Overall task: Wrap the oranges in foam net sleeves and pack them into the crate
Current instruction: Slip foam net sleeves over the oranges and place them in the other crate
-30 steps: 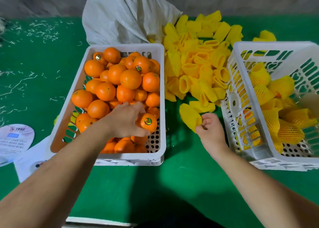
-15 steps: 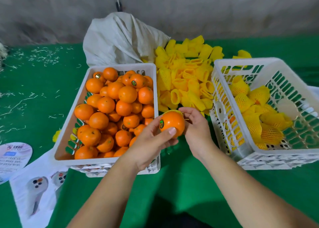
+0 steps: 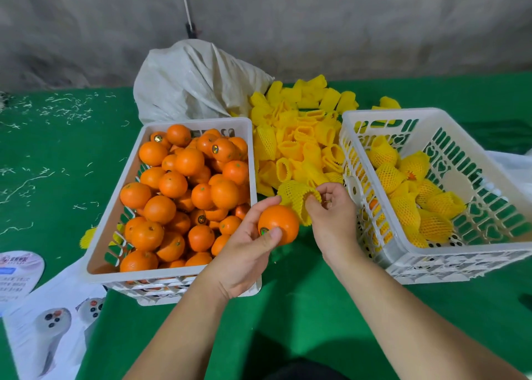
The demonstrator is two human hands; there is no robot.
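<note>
Packing station on a green table [image 3: 302, 307], seen from above. The left hand [image 3: 244, 253] grasps a single orange [image 3: 278, 224] between thumb and curled fingers; the fruit is round, smooth and bright orange, with a small dark round sticker low on its near side, partly under the thumb. The right hand [image 3: 331, 215] pinches a yellow foam net sleeve [image 3: 298, 197] by its rim, fingers curled over the edge. The sleeve is a short mesh tube with a scalloped edge, its mouth stretched wide; it sits just above and behind the orange, touching the fruit's upper right side, with the orange not yet inside it. Both are held above the table in the gap between the two crates.

Left crate [image 3: 198, 123], white plastic, near the table's middle: heaped with bare oranges [image 3: 184, 195], several bearing stickers. Right crate [image 3: 489, 253], white with slotted walls, toward the right edge: holds wrapped oranges [image 3: 406, 207] in yellow netting, lying on its floor. Between the crates, toward the far edge, lies a loose pile of empty sleeves [image 3: 305, 138]. A pale woven sack [image 3: 195, 83] slumps at the far edge behind the left crate. Printed sheets [image 3: 43, 322] lie at the near left corner; white shreds [image 3: 43, 115] dot the table's left side.
</note>
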